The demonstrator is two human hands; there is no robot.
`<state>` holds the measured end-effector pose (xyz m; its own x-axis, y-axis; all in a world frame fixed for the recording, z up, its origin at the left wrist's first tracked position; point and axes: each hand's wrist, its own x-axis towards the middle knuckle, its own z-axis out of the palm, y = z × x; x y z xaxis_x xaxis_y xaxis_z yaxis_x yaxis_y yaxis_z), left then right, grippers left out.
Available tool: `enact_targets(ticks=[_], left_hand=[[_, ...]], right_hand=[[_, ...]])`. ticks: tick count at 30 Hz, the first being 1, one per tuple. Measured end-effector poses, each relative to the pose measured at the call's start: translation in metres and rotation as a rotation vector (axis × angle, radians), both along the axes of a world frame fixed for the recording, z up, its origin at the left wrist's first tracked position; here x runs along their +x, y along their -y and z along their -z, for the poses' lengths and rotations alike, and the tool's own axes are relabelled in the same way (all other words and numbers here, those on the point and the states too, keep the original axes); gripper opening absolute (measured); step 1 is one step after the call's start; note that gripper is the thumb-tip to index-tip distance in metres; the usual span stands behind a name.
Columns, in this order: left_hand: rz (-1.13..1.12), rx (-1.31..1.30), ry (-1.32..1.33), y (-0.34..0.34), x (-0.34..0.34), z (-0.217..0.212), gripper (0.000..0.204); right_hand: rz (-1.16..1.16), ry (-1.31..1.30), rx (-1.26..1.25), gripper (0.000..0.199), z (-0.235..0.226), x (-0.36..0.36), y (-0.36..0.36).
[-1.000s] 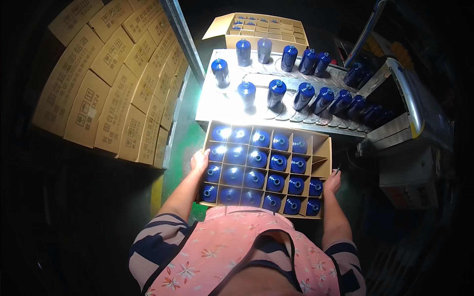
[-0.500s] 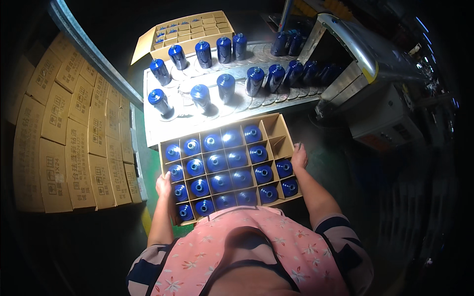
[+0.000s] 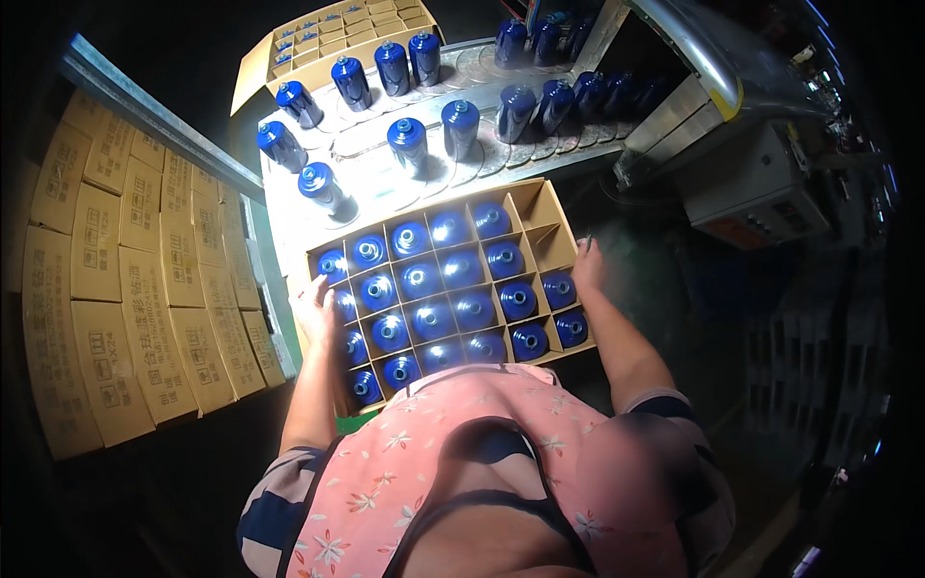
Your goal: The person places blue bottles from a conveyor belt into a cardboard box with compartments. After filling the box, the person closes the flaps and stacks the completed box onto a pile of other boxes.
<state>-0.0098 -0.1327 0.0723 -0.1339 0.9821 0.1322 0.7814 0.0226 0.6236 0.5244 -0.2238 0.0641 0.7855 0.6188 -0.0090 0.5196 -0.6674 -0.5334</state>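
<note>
A divided cardboard box (image 3: 567, 214) sits in front of me, its far edge close to the conveyor's near side. Dark blue bottles (image 3: 388, 331) stand upright in most of its cells, necks up; two cells at the far right corner hold none. My left hand (image 3: 315, 310) lies on the left wall with its fingers curled over the rim. Gripping the right wall near its far corner is my right hand (image 3: 590, 266). The near edge of the box meets my pink apron (image 3: 385, 438), which hides part of it.
More blue bottles (image 3: 407, 149) stand in two rows on the lit metal conveyor (image 3: 464, 72). A second divided box (image 3: 252, 69) lies behind it. Stacked cartons (image 3: 149, 356) and a metal post (image 3: 159, 118) are at left; a machine housing (image 3: 694, 43) and control cabinet (image 3: 756, 188) at right.
The box has moved away from me, closer to the conveyor. My left hand's fingers have shifted on the rim. Back-row bottles have moved left, front-row ones right. My view has shifted too.
</note>
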Motion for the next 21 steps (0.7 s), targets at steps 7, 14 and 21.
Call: enact_targets(ticks=[7,14,21], left_hand=[[0.177,0.143,0.134,0.031,-0.005,-0.027,0.031],[0.363,-0.027,-0.03,0.032,-0.01,-0.04,0.052],[0.333,0.003,0.051,0.037,-0.014,-0.029,0.051]], right_hand=[[0.007,-0.103,-0.07,0.035,-0.011,-0.018,0.004],[0.027,-0.254,-0.032,0.042,-0.036,-0.012,0.015],[-0.088,-0.168,0.067,0.04,-0.023,-0.017,0.025]])
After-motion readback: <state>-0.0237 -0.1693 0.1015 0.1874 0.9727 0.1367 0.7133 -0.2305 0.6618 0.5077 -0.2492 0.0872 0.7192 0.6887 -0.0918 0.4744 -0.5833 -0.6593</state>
